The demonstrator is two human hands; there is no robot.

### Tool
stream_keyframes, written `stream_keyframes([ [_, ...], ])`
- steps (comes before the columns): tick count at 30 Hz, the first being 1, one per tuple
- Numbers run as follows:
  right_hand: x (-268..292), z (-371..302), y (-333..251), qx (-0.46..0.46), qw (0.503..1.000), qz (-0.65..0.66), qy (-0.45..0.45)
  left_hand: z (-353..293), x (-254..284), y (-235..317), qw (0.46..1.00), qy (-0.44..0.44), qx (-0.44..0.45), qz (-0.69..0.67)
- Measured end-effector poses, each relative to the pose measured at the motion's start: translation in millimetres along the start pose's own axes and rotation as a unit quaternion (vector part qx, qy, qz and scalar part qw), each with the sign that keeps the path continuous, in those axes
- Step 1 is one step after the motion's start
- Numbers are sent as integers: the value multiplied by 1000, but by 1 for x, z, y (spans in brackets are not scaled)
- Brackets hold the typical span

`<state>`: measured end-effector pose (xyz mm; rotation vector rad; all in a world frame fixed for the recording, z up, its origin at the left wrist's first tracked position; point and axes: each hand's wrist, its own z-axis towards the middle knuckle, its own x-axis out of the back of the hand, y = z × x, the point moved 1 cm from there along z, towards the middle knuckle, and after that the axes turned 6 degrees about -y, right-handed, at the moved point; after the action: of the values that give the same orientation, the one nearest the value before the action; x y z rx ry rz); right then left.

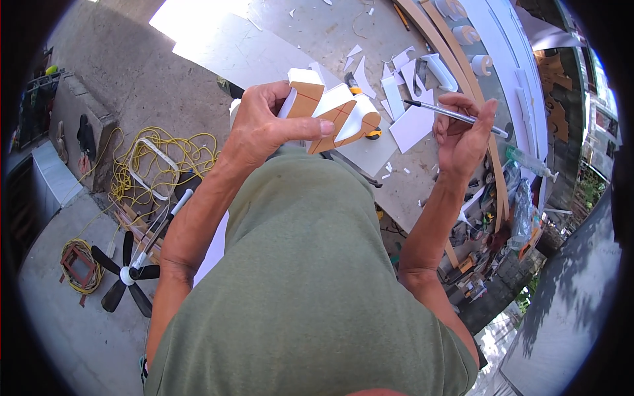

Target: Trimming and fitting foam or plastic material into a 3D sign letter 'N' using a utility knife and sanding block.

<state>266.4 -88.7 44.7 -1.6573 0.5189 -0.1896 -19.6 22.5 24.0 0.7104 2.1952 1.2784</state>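
In my left hand [267, 122] is a thick cut-out shape [340, 115] with white edges and a brown face marked with thin red lines. It has a zigzag outline and a rounded end at the right. My thumb presses on its brown face, and the other fingers are mostly hidden behind it. A pen [456, 117] with a dark tip rests between the thumb and fingers of my right hand [460, 135]; its tip points left toward the shape without touching it. Partly hidden behind the shape, a yellow and black tool [354, 84] lies on the table.
White sheet offcuts [413, 129] and small scraps lie on the grey table [317, 39]. Long curved brown strips [472, 79] and white rolls [466, 35] line its right side. At the left on the floor are a tangled yellow cord [162, 162] and a black-bladed fan [127, 272].
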Motion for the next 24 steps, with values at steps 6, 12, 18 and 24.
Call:
stream_keyframes([
  [6,-46,-3,-11,-3,993,-76,-90,-6,1,-8,997,-37,46,56],
  [12,-70,-9,-6,-56,974,-171,-136,-10,-2,-11,996,-52,35,68],
  [18,-74,-5,10,-17,950,-245,-194,-11,-4,-11,996,-58,39,62],
  [24,-77,-2,10,-4,925,-313,-217,-10,-4,-15,995,-57,38,67],
])
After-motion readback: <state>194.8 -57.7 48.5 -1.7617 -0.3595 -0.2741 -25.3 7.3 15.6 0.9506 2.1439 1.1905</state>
